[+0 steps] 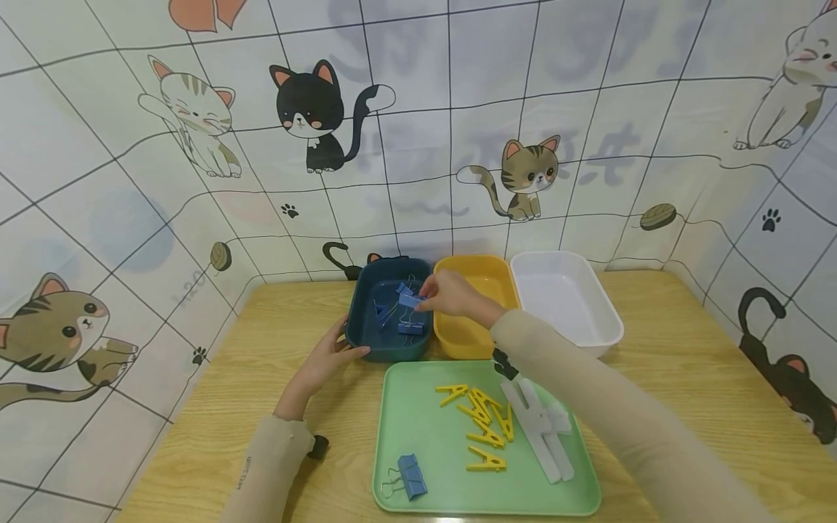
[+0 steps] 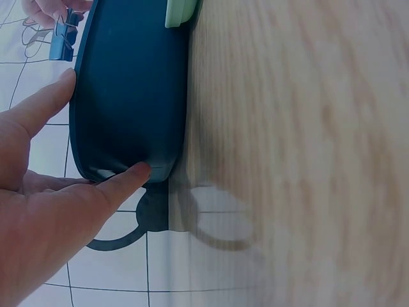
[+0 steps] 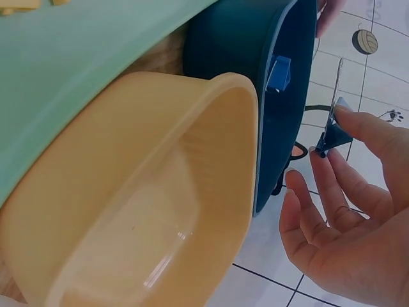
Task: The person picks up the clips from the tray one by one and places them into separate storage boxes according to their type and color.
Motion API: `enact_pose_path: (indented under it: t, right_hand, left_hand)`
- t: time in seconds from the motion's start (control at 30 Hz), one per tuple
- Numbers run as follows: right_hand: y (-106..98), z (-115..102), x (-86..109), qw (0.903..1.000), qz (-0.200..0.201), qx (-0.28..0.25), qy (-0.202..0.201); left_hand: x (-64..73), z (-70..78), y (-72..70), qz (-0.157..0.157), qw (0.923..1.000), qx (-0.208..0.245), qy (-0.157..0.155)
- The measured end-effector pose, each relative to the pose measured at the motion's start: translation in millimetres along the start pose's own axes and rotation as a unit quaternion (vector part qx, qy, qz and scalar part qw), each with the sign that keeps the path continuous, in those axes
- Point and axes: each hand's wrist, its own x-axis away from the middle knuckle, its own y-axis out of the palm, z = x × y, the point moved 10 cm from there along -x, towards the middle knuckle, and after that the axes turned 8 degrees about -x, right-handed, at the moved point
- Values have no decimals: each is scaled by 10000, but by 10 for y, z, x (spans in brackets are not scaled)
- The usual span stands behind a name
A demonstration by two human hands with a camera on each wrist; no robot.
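My right hand (image 1: 455, 294) pinches a blue binder clip (image 3: 333, 131) between thumb and fingertips, raised over the dark blue bin (image 1: 356, 327). Inside that bin lie several more blue binder clips, one of them (image 1: 410, 329) near its front. My left hand (image 1: 325, 361) rests against the bin's near left corner, fairly straight fingers (image 2: 124, 184) touching the outer wall and rim. On the green tray (image 1: 412, 399), one larger blue binder clip (image 1: 411, 477) lies at the front left, apart from both hands.
A yellow bin (image 1: 451, 341) and a white bin (image 1: 604, 330) stand right of the blue one. Several yellow clothespins (image 1: 486, 459) and white clip-like pieces (image 1: 539, 428) lie on the tray. Behind the wooden table (image 1: 261, 327) rises a cat-print wall covering.
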Motion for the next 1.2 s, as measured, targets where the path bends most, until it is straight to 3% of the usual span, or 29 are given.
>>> enact_pose_path:
  t: [0.23, 0.73, 1.2]
  right_hand:
    - [-39, -6, -75, 9999, 64, 52, 94]
    - [-25, 113, -214, 9974, 104, 179, 695]
    - [27, 106, -275, 9963, 72, 299, 807]
  left_hand:
    - [-2, 2, 7, 12, 10000, -39, -23]
    - [-13, 12, 5, 12, 10000, -23, 66]
    - [-14, -2, 19, 3, 10000, 70, -16]
